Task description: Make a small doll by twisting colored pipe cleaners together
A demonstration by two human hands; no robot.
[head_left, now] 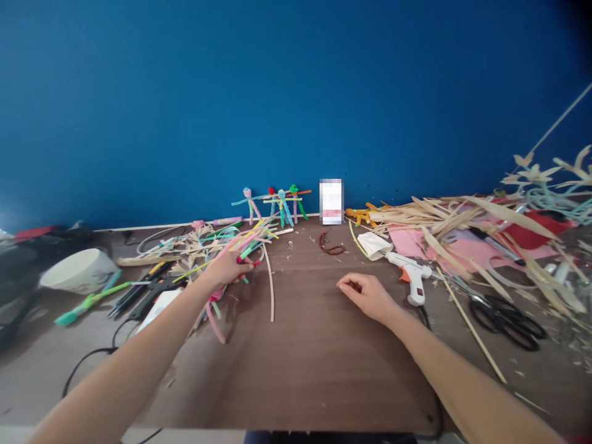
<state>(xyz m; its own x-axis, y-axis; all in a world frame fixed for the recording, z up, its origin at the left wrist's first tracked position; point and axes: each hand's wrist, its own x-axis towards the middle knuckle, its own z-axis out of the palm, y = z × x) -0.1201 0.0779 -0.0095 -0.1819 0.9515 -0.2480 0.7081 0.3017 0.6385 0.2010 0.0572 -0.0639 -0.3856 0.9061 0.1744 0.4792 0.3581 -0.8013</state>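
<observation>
My left hand is closed round a loose bundle of coloured pipe cleaners, mostly pink, yellow and green. Their ends stick out above the fingers, and a few pink ones hang below the hand. Over the bare middle of the brown table, my right hand has its fingers curled together, with nothing visible in them. Just right of it lies a white glue gun with an orange trigger. Several little pipe-cleaner figures stand against the blue wall behind the bundle.
Black-handled scissors and a heap of pale dried strips lie at the right. A brown bead string is near the wall. On the left are a white bowl, a green pipe-cleaner piece and a black cable.
</observation>
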